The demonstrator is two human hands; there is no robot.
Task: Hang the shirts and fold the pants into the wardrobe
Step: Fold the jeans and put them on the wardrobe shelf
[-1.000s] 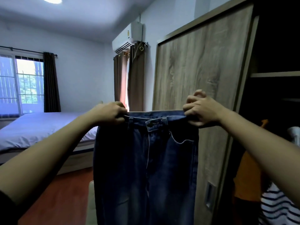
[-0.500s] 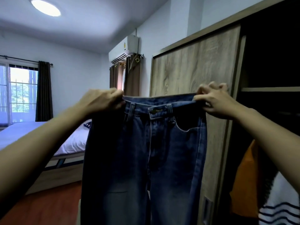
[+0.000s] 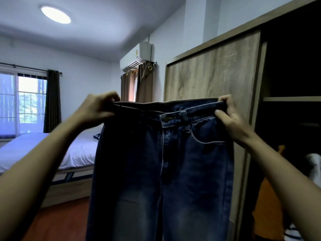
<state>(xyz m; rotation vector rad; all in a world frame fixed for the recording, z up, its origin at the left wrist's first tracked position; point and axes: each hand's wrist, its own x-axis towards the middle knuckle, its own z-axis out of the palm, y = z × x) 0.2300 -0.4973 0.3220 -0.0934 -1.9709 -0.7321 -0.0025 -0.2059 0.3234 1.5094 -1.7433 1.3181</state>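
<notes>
Head view. The jeans (image 3: pixel 161 171) are held up at centre frame with the front toward the camera. The waistband is stretched level and the legs hang toward 6 o'clock, running out of frame.

The left hand (image 3: pixel 97 108) is at the 9 o'clock end of the waistband and grips it with the fingers curled over the top edge. The right hand (image 3: pixel 229 117) is at the 3 o'clock end and pinches the band, thumb in front and fingers curled behind. The forearms enter from 7 and 5 o'clock. The waist button (image 3: pixel 165 118) sits a little toward 3 o'clock of the middle. A front pocket (image 3: pixel 208 134) opens just below the right hand.

The wardrobe occupies 1 to 5 o'clock, behind the jeans, which hang in front of it and not inside. Its wood-grain door (image 3: pixel 212 72) stands at 1 o'clock. The open, dark interior at 3 o'clock has a shelf (image 3: pixel 291 99). Below the shelf, at 4 to 5 o'clock, are an orange garment (image 3: pixel 267 206), a white garment (image 3: pixel 314 164) and a striped garment (image 3: pixel 293 232).

Background: lamp (image 3: pixel 55 14) at 11 o'clock, air conditioner (image 3: pixel 137 56) at 12 o'clock with brown curtains (image 3: pixel 144 84) beneath it, window (image 3: pixel 22 105) at 9 o'clock, bed (image 3: pixel 34 150) at 8 o'clock, red-brown floor (image 3: pixel 57 221) at 7 o'clock.
</notes>
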